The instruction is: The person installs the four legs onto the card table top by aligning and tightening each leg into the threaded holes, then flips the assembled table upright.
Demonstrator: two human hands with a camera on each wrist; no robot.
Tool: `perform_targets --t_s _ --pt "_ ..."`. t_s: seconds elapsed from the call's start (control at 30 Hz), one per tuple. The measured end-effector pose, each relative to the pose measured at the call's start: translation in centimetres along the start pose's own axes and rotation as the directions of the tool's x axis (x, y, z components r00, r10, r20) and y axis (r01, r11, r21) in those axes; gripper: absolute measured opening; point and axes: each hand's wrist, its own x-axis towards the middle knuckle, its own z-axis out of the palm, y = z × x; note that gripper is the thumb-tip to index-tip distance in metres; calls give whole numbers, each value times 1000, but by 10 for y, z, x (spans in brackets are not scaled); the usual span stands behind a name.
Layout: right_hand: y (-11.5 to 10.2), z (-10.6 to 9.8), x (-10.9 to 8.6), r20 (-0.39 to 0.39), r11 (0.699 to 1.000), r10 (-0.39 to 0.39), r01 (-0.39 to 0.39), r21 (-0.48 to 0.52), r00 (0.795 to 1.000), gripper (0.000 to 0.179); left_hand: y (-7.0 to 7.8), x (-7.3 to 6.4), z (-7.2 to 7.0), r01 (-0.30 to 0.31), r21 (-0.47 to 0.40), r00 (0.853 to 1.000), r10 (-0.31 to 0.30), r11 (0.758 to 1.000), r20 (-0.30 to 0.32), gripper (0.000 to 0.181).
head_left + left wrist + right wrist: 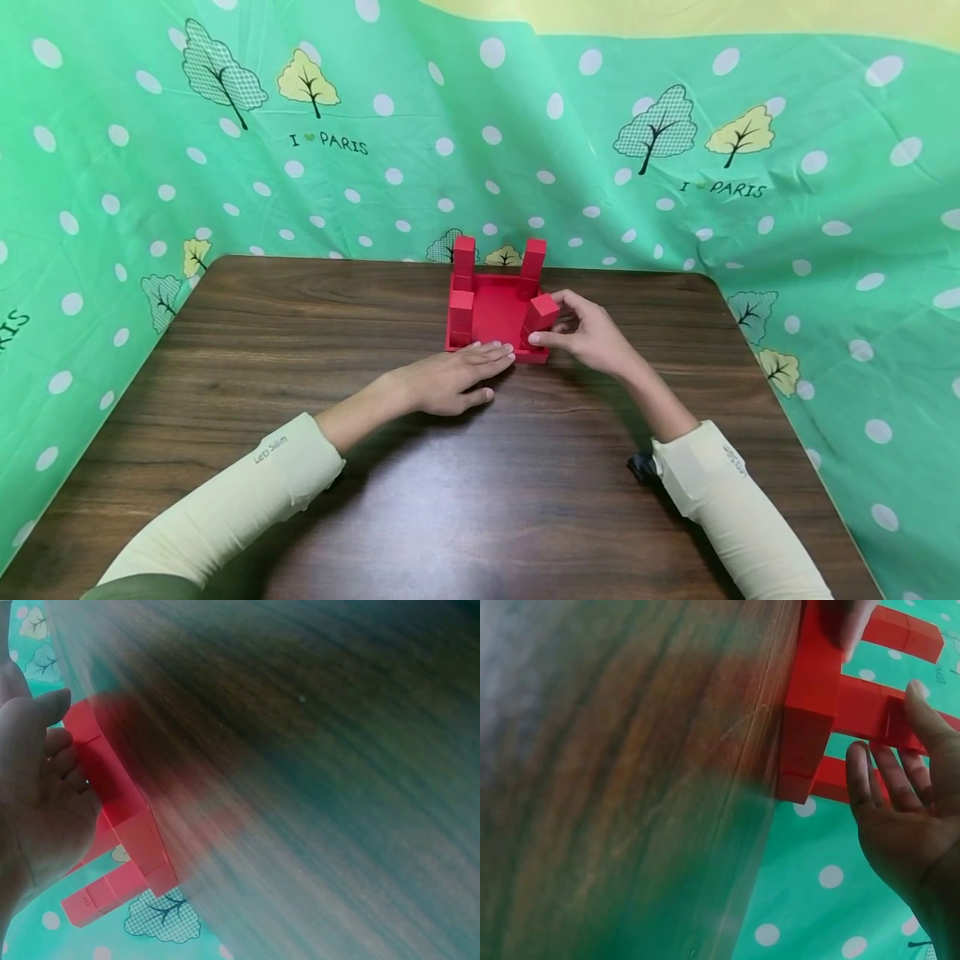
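A shallow red square tray-like base (497,315) lies on the table, with a red block leg standing at each corner, like a small table turned upside down. My right hand (596,336) pinches the near right leg (540,315) between thumb and fingers; that leg leans outward a little. In the right wrist view, the thumb lies across the same leg (864,710). With fingers straight, my left hand (453,383) rests on the base's near rim. The left wrist view shows its palm (49,802) against the base's red side wall (142,840).
The brown wood-grain table (450,500) has its far edge just behind the red base. A green dotted cloth (480,142) with printed trees hangs behind and at both sides. A small black item (642,467) shows beneath the right cuff.
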Motion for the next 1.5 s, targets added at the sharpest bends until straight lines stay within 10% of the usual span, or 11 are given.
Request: perform_targets --t_s 0.3,0.77,1.5 --pt "1 0 0 17 983 -6 2 185 1000 49 1 1 -2 -1 -9 1000 1 1000 1 73" --pt "-3 2 -3 -48 1000 -13 14 15 999 45 2 1 -3 -1 -2 1000 1 1000 2 73" --pt "-5 2 -5 -47 1000 13 -13 11 999 48 -1 1 -2 -5 -37 1000 4 999 -9 73"
